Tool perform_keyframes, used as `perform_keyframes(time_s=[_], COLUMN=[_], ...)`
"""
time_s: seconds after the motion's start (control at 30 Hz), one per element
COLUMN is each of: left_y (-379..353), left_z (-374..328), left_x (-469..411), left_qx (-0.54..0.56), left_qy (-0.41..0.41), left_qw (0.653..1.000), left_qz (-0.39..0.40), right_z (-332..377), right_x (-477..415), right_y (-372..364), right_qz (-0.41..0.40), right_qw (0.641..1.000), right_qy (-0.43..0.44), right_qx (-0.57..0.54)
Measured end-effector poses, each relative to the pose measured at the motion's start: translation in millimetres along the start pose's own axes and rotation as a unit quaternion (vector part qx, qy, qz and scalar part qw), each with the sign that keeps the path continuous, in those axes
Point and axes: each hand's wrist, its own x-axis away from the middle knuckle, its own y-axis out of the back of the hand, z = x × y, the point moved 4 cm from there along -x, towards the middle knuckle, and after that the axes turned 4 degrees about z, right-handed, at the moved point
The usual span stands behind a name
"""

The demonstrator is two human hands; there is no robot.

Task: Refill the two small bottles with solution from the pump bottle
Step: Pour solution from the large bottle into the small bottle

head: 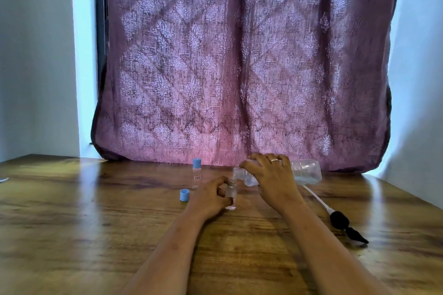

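Pump bottle (308,171), gripped tipped by right hand (273,176), seems mid-pour into small bottle (230,189) the left hand (211,195) pinches; keep mouths aligned.

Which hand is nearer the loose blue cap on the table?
Left. The left hand holds the open bottle just right of the cap; the right hand is farther right, gripping the tilted pump bottle.

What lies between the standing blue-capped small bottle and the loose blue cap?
Head view: one small round pale disc, too small to identify, lies between the blue-capped clear small bottle and the loose blue plastic cap.
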Motion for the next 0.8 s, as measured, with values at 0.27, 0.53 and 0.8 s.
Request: perform_keyframes(time_s=[0.27, 0.53, 0.8], left_y=[0.0, 0.1, 0.6], left_z=[-0.2, -0.4, -0.6], left_x=[0.3, 0.2, 0.3], left_qx=[0.003, 0.007, 0.009], left_qy=[0.002, 0.001, -0.002], left_qw=[1.0, 1.0, 1.0], left_qz=[0.008, 0.009, 0.008], right_z=[0.2, 0.3, 0.9], right_x=[-0.1, 0.1, 0.0], right_y=[-0.1, 1.3, 2.2], right_qz=[0.0, -0.001, -0.001], right_qw=[1.0, 1.0, 1.0], right_qy=[-0.002, 0.003, 0.005], right_qx=[0.003, 0.006, 0.008])
